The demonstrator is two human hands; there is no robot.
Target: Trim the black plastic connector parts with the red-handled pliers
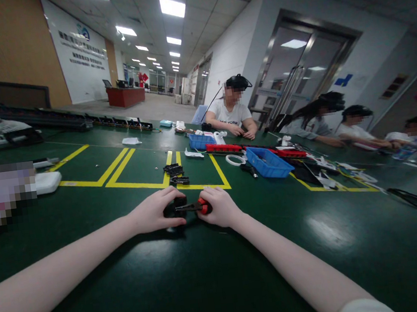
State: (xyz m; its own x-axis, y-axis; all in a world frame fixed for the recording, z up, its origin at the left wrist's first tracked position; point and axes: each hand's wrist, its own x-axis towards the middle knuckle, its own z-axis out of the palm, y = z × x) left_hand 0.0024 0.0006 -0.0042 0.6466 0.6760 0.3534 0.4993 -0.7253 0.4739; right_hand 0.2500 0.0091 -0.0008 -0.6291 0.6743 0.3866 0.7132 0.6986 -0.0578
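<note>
Left hand: the left hand (154, 211) rests on the green table (193, 279), fingers curled over a small black part (175, 208) and gripping it from the near side.
Right hand: the right hand (218, 208) is closed round the red handle of a hand tool (195, 207); the dark tip of the tool reaches across to the black part (contact looks likely, too small to be sure).
Black part: low on the table between the two hands, just this side of the yellow tape lines (136, 185).
Beyond the black part: a few loose black pieces (174, 173) lie inside the taped box, well apart from the hands.
Right of the black part, further off: a blue bin (268, 161), a white ring of tape (235, 160) beside it, a long red strip (224, 147).
Far side: a seated person in a white shirt (231, 115), hands on the table; more people along the right edge.
Left of the black part: a white flat case (46, 182).
</note>
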